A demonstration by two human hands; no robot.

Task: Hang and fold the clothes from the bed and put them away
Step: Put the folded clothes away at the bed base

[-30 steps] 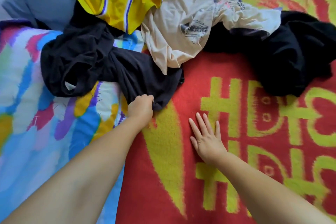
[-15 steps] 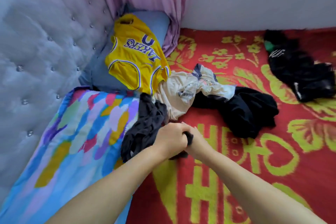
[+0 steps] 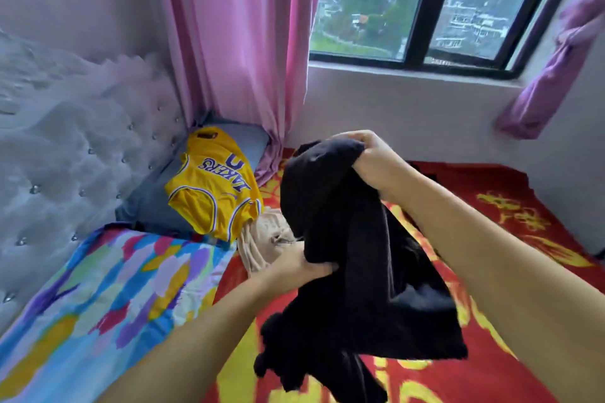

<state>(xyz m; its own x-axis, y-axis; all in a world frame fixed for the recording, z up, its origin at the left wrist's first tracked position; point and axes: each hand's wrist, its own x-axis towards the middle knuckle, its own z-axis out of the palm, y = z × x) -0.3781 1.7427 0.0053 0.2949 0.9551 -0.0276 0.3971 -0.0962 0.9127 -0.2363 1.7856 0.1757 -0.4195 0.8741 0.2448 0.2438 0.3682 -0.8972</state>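
From the head camera, the job looks barely begun — nothing in sight is folded or hung. A yellow sleeveless basketball jersey with purple lettering [image 3: 214,193] lies spread over a grey-blue pillow [image 3: 154,203] by the tufted headboard, and a crumpled beige cotton shirt [image 3: 262,244] sits just beside it on the red-and-yellow patterned blanket [image 3: 491,239]; both wait their turn.

The limp black cloth garment [image 3: 343,255] is off the bed, bunched and twisted. The right hand [image 3: 373,157] grips its top edge with curled fingers, high up, while the left hand [image 3: 304,263] clutches a fold lower down — the rest hangs below and between the forearms. Whether either hand has found a shoulder or hem, I cannot tell.
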